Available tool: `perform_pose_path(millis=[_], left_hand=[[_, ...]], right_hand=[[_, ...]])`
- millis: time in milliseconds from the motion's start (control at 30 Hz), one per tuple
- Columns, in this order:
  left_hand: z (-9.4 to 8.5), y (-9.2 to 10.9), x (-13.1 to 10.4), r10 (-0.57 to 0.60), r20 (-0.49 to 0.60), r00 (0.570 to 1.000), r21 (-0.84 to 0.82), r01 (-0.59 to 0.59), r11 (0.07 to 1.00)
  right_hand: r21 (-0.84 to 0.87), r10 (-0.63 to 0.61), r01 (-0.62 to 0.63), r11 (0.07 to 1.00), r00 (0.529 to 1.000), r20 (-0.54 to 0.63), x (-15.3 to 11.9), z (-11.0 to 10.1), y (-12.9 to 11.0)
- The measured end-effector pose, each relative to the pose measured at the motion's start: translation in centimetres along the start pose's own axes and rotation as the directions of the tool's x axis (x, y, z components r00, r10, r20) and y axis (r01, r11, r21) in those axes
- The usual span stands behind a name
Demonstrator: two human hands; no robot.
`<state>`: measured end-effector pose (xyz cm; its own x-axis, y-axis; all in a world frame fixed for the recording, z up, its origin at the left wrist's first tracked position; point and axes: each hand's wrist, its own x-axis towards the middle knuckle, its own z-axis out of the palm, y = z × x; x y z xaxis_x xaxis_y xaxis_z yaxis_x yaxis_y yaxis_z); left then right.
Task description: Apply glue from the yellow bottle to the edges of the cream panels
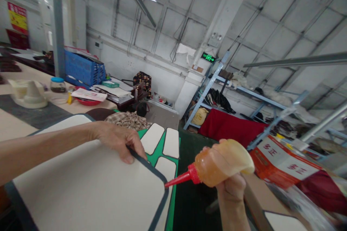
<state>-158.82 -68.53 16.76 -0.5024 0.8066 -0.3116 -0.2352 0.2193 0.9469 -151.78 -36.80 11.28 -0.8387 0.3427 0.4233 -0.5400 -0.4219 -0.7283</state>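
Observation:
My left hand [119,141] pinches the top edge of a large cream panel [94,184] that has a dark border and rounded corners. In my right hand [233,187] is a squeeze bottle [217,162] of amber liquid, tilted with its red nozzle pointing left. The nozzle tip is at the panel's dark border near the right corner; whether it touches I cannot tell. Behind the panel, several smaller cream pieces with dark edges [171,143] lie on a green surface [158,157].
On the table at left are a blue crate [84,68], a blue-lidded jar [58,85], a cream tape dispenser-like object [32,95] and a red bowl [88,101]. An orange and white carton [284,162] stands at right, near a blue metal rack [207,90] with red cloth [230,126].

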Motion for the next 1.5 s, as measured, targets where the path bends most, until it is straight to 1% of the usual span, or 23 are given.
perform_pose_path(millis=[100, 200, 300, 367, 467, 533, 633, 833, 900, 1000, 1067, 1167, 1300, 1400, 1500], left_hand=[[-0.8, -0.8, -0.1, 0.019, 0.056, 0.998, 0.056, -0.022, 0.998], [-1.2, -1.2, -0.3, 0.033, 0.047, 0.998, 0.062, -0.036, 0.997], [-1.5, -1.5, -0.6, 0.062, -0.027, 0.998, -0.026, -0.062, 0.998], [-1.7, -1.9, -0.7, 0.036, -0.079, 0.996, -0.132, -0.047, 0.990], [-2.3, -2.6, -0.7, -0.041, -0.088, 0.995, -0.254, 0.018, 0.967], [-2.7, -3.0, -0.6, -0.056, -0.075, 0.996, -0.264, 0.035, 0.964], [-3.2, -3.3, -0.5, -0.032, -0.078, 0.996, -0.228, 0.013, 0.974], [-3.8, -3.8, -0.5, 0.030, -0.119, 0.992, -0.135, -0.046, 0.990], [-4.2, -4.0, -0.5, 0.057, -0.065, 0.996, -0.059, -0.061, 0.996], [-4.8, -4.0, -0.4, 0.090, 0.076, 0.993, 0.085, -0.096, 0.992], [-5.0, -4.0, -0.4, 0.098, 0.107, 0.989, 0.135, -0.112, 0.985], [-5.1, -4.2, -0.7, 0.087, 0.058, 0.995, 0.129, -0.093, 0.987], [-5.1, -4.5, -0.9, 0.062, -0.018, 0.998, 0.066, -0.061, 0.996], [-5.1, -4.5, -0.9, 0.015, -0.081, 0.997, -0.008, -0.016, 1.000], [-5.1, -4.4, -0.9, -0.004, -0.101, 0.995, -0.054, -0.001, 0.999]], right_hand=[[0.016, -0.022, 0.022, 1.000, 0.999, 0.030, -0.4, 0.1, 0.0], [-0.001, -0.076, 0.076, 0.997, 0.997, 0.019, -0.9, 0.3, 0.0], [-0.024, -0.118, 0.117, 0.993, 0.993, -0.019, -1.4, 0.3, 0.3], [-0.026, -0.136, 0.135, 0.990, 0.989, -0.050, -1.7, 0.2, 0.7], [-0.031, -0.157, 0.155, 0.987, 0.984, -0.088, -2.2, 0.1, 1.2], [-0.032, -0.161, 0.159, 0.987, 0.982, -0.103, -2.3, 0.1, 1.4], [-0.029, -0.143, 0.141, 0.990, 0.986, -0.084, -2.5, 0.3, 1.7], [-0.076, -0.134, 0.134, 0.988, 0.991, 0.010, -3.0, 1.0, 1.8], [-0.071, -0.132, 0.134, 0.988, 0.991, 0.024, -3.0, 1.0, 2.0], [-0.037, -0.120, 0.120, 0.992, 0.993, -0.008, -3.0, 0.7, 2.2], [-0.030, -0.112, 0.112, 0.993, 0.994, -0.003, -3.0, 0.5, 2.3], [-0.048, -0.100, 0.103, 0.993, 0.993, 0.063, -3.0, 0.7, 2.3], [-0.076, -0.086, 0.097, 0.992, 0.988, 0.132, -3.3, 1.3, 1.9], [-0.086, -0.075, 0.090, 0.992, 0.984, 0.163, -3.6, 1.6, 1.6], [-0.106, -0.055, 0.073, 0.992, 0.986, 0.159, -3.8, 1.6, 1.4]])
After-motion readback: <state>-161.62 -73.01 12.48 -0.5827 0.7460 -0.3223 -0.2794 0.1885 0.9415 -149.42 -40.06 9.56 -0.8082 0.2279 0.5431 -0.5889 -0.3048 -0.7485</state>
